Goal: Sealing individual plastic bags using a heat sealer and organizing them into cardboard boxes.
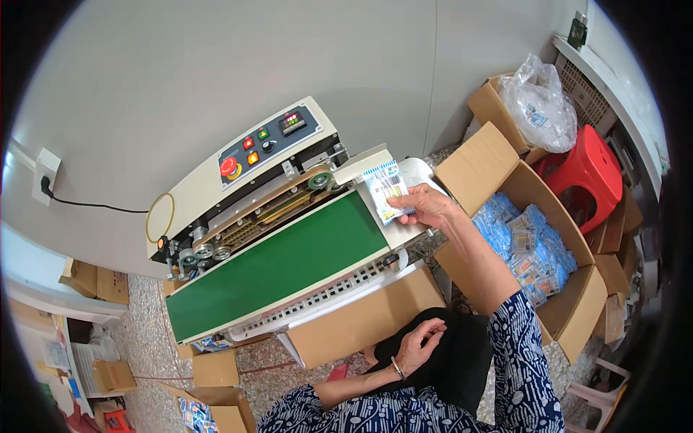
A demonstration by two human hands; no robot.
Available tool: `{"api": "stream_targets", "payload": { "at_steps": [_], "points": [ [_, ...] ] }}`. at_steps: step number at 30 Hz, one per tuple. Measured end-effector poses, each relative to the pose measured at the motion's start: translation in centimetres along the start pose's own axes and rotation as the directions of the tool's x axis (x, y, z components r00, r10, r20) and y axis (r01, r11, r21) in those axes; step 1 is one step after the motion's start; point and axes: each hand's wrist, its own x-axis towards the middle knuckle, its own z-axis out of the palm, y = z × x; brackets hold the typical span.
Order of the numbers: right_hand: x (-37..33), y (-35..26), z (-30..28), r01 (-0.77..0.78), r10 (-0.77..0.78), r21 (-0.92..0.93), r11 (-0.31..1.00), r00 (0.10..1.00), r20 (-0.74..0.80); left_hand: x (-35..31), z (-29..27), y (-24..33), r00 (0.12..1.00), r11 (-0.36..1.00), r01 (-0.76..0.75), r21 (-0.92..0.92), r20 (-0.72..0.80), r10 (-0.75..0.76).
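Note:
My right hand pinches a small clear-and-blue plastic packet by its lower right side. The packet is upright at the right end of a band sealing machine, over the pale plate beside the green conveyor belt. Its contents are pale and hard to make out. My left hand rests on my lap, fingers loosely bent and slightly apart, with nothing visible in it. To the right of my right forearm stands an open cardboard box with many similar blue packets.
A control panel with lit buttons tops the machine, against a grey wall. Another carton stands below the belt's front edge. At right are a red plastic stool and a clear bag. An open box with packets sits lower left.

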Motion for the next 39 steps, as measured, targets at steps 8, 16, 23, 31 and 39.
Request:
{"api": "stream_targets", "payload": {
  "at_steps": [8, 16, 23, 31, 39],
  "points": [
    [2.1, -1.5, 0.7, -0.124, 0.117, -0.103, 0.987, 0.990, -0.072, 0.0, 0.1, 0.1, 1.000, 1.000, 0.012, 0.004, -0.009, -0.012],
    [4.0, -1.8, 2.4, -0.140, 0.125, -0.152, 0.978, 0.987, -0.101, 0.1, 0.2, -0.2, 1.000, 1.000, -0.001, -0.004, -0.021, 0.001],
    [5.9, -1.0, 3.9, -0.160, 0.158, -0.207, 0.965, 0.987, -0.030, 0.1, 0.0, 0.1, 1.000, 1.000, -0.001, -0.015, -0.017, 0.000],
    [7.8, 1.1, 8.3, -0.109, 0.135, -0.295, 0.949, 0.988, 0.069, -0.3, -0.1, -0.3, 0.999, 0.997, 0.041, -0.064, -0.002, -0.042],
    [6.7, 4.0, 15.5, 0.137, -0.445, -0.990, 0.043, 0.890, 0.104, -0.7, -0.6, -1.9, 0.992, 0.867, -0.105, 0.488, -0.012, 0.127]
  ]
}}
